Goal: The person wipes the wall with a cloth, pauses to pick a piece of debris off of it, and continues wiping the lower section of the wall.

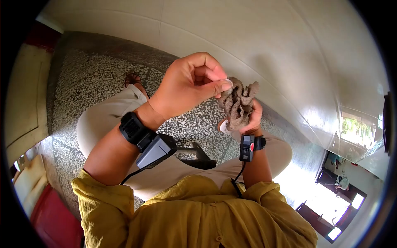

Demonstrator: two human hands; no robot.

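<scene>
A crumpled brown cloth (238,103) is bunched up in front of the pale wall, right of the middle of the view. My right hand (253,117) holds it from below and from the right, with the fingers mostly hidden behind the folds. At the cloth's upper left edge, my left hand (192,82) is closed in a pinch between thumb and index finger. A small whitish bit shows at those fingertips, right against the cloth; whether it is part of the cloth I cannot tell. Both wrists wear black devices with cables.
A smooth pale wall (273,45) rises close beyond my hands. Below lies a speckled stone floor (95,78), with my bent knees and feet over it. A red object (56,221) stands at the lower left. A bright doorway (326,202) is at the lower right.
</scene>
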